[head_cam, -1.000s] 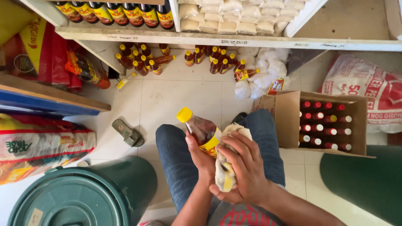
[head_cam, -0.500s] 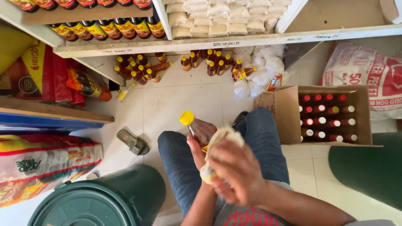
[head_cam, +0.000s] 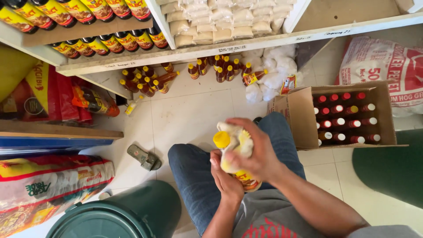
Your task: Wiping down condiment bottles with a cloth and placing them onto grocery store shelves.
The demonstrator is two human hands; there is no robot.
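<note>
Yellow cap, amber body: one bottle [head_cam: 235, 158], which I am holding over my lap, above my jeans [head_cam: 194, 176]. My left hand [head_cam: 227, 178] is cupping it from below, fingers curled round the lower half so it is not slipping, while my right hand [head_cam: 255, 147] is pressing a pale cloth [head_cam: 238, 136] over its shoulder, fingers closed around cloth and bottle together; held close like this, the bottle is staying steady under the rubbing grip. Cardboard box [head_cam: 304, 114], flaps open, is sitting just beside my right knee, red and white caps showing in rows, one yellow among them. Matching bottles [head_cam: 145, 81] are standing in a cluster on the tiled floor [head_cam: 194, 110] under the lowest shelf [head_cam: 211, 50]; more are lying in rows above, with yellow-and-red labels. Pale wrapped packets [head_cam: 220, 22] are filling the next bay. Small white paper tags are running along the shelf edge. Printed sacks: one white and red [head_cam: 387, 66] at right, one multicoloured [head_cam: 48, 185] at left. Green bin lid [head_cam: 114, 216] is sitting near my left knee, a sandal [head_cam: 143, 156] beyond it.
</note>
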